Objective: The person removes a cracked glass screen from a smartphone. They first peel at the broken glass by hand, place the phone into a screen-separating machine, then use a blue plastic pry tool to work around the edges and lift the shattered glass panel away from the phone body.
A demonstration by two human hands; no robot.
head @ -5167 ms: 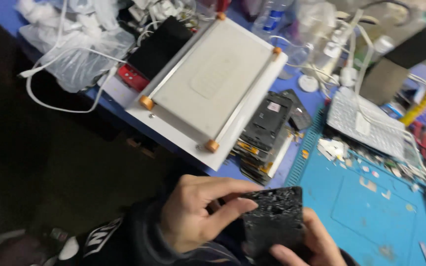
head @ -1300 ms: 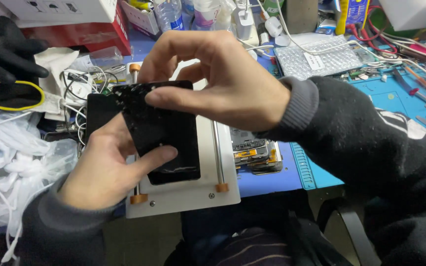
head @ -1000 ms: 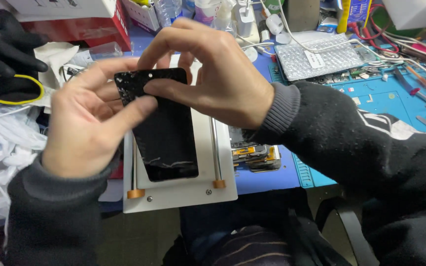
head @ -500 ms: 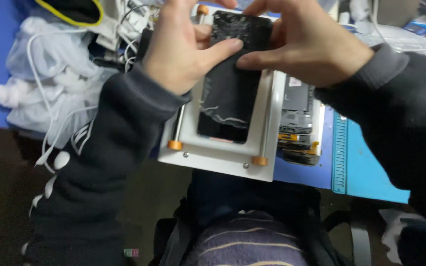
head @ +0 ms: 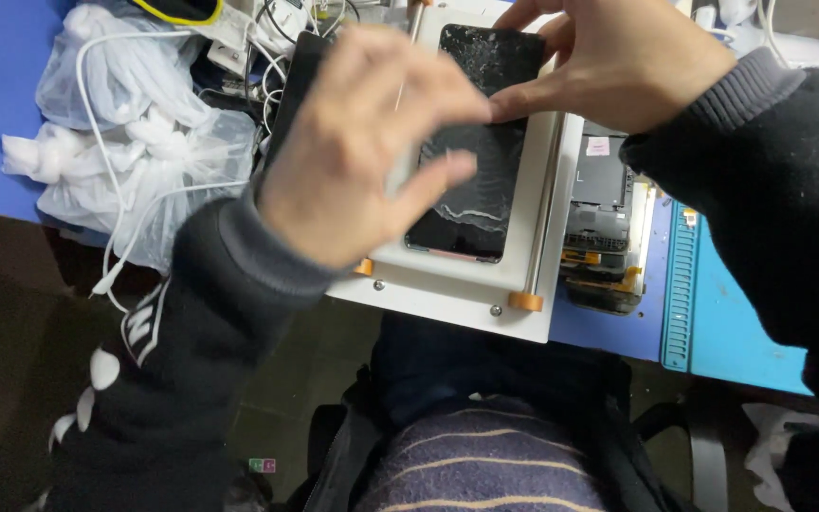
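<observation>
Cracked black phone screen [head: 474, 142] on white plate [head: 447, 299]; small white label [head: 598, 146] beside.

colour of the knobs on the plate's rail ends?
Orange knobs, on the white plate; head view.

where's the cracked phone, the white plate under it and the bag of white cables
cracked phone [head: 474, 180], head view, middle of its shattered dark screen
white plate [head: 447, 301], head view, bare near edge below the phone
bag of white cables [head: 158, 156], head view, middle of the clear plastic

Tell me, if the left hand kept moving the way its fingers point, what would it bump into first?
Probably the cracked phone on the white plate; the left hand hovers blurred above it, so depth is uncertain.
</observation>
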